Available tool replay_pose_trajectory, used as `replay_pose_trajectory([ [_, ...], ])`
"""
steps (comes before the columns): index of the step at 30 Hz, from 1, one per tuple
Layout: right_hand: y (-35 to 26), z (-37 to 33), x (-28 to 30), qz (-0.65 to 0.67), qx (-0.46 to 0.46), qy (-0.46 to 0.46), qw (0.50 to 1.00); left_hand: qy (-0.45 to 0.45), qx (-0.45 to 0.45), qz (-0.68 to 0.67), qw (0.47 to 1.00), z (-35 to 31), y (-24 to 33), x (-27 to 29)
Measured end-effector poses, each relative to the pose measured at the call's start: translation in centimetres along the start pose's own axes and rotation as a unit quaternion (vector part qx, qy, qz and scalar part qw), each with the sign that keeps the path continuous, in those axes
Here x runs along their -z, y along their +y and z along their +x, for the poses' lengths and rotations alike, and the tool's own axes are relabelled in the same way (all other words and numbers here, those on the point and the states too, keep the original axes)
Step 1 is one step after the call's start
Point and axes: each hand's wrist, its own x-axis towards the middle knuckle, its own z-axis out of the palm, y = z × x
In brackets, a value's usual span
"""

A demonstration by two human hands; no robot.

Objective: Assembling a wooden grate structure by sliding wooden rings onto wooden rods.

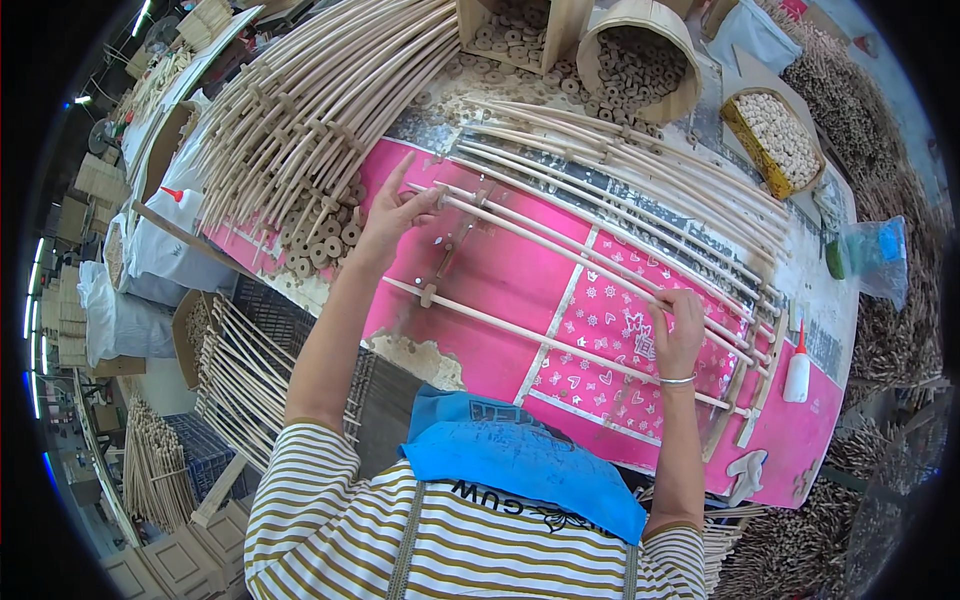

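Several slim pale wooden rods lie across a pink patterned table cover [440,330], their right ends by a wooden strip [764,385]. My left hand [395,212] is at the left end of one rod [520,230], index finger stretched out and apart from the other digits, which touch or nearly touch the rod's end. Farther right, my right hand [682,325] has its fingers curled onto a rod, with a bracelet [677,380] at the wrist. The nearest rod [580,347] carries a small wooden disc [428,295] near its left end.
A large stack of rods with discs [310,120] fills the far left. Loose discs [325,240] lie beside it. Behind stand a wooden barrel [640,25] of discs and a yellow-sided box [755,150] of pale beads. A red-capped white glue bottle [797,375] lies at right.
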Motion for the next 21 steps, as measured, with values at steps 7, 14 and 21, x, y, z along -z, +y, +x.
replay_pose_trajectory([
  [7, 0.3, -1.3, 0.4, -0.06, -0.001, -0.033, 0.998, -0.005, -0.015, 0.065, 0.998, -0.7, -1.9, -1.1],
  [14, 0.6, -1.1, -2.7, 0.024, -0.04, -0.067, 0.997, -0.002, -0.006, 0.112, 0.994, -1.6, -2.7, 2.0],
  [21, 1.4, -1.5, -2.4, 0.016, -0.06, -0.039, 0.997, -0.009, -0.094, 0.401, 0.911, 0.4, -3.7, 5.4],
])
